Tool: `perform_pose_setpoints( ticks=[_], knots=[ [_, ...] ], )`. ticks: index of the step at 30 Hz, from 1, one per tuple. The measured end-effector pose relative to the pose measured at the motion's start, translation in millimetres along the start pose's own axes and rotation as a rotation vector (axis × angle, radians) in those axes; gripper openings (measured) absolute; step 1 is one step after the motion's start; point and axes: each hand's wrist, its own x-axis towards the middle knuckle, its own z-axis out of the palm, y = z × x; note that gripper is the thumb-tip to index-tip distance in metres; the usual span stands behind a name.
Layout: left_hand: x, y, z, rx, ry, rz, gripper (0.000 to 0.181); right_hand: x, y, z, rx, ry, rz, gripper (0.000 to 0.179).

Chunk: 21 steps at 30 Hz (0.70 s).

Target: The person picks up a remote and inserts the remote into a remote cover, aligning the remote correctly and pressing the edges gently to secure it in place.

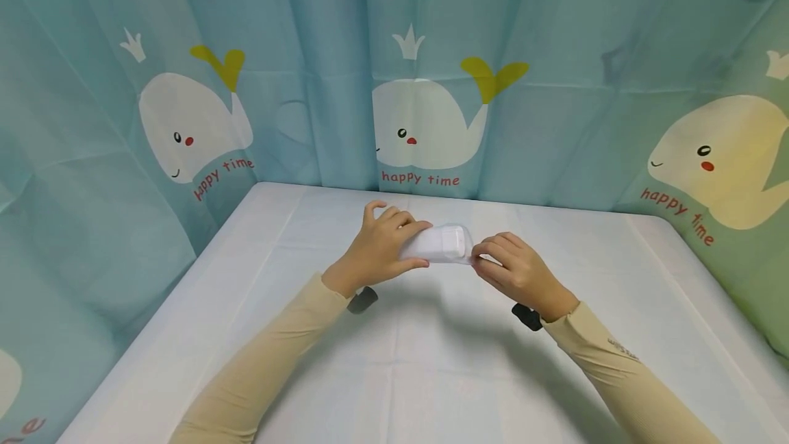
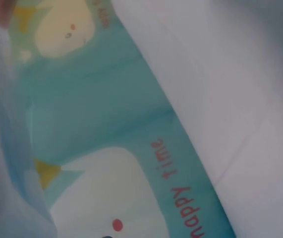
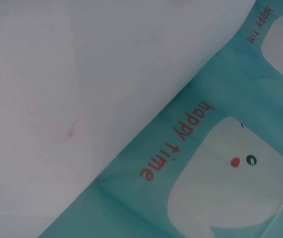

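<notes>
A small white block-shaped item in clear plastic wrapping (image 1: 434, 243) is held above the table, its exact kind not clear. My left hand (image 1: 383, 242) grips its left end between thumb and fingers. At the other end, the fingertips of my right hand (image 1: 513, 267) pinch the loose edge of the clear plastic. In the left wrist view, part of the pale wrapping (image 2: 12, 198) shows blurred along the left edge, with bits of fingers beside it. Neither my right hand nor the item appears in the right wrist view.
A white-covered table (image 1: 345, 375) lies beneath both hands. Around its back and sides hangs a blue-green curtain (image 1: 333, 33) printed with whales and "happy time". Dark wrist mounts (image 1: 362, 300) show under both wrists.
</notes>
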Motion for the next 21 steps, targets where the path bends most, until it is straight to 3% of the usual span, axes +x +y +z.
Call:
perform_pose_setpoints(
  ticks=[7,13,16,21],
  knots=[
    [-2.9,-0.9,-1.1,0.004,0.061,-0.003,0.055,2.5,0.0,-2.2,0.043,0.017,0.006,0.025],
    [-5.1,-5.1,-0.6,0.003,0.057,0.007,0.054,4.5,-1.2,-0.7,0.106,0.002,0.027,0.025],
    [-5.9,-6.8,-0.8,-0.001,0.053,0.019,0.054,5.0,-2.2,-1.3,0.120,-0.048,0.055,0.027],
    [-6.8,-7.5,-1.0,-0.009,0.022,0.061,0.053,2.0,-2.9,-3.6,0.103,-0.198,0.079,0.033]
  ],
)
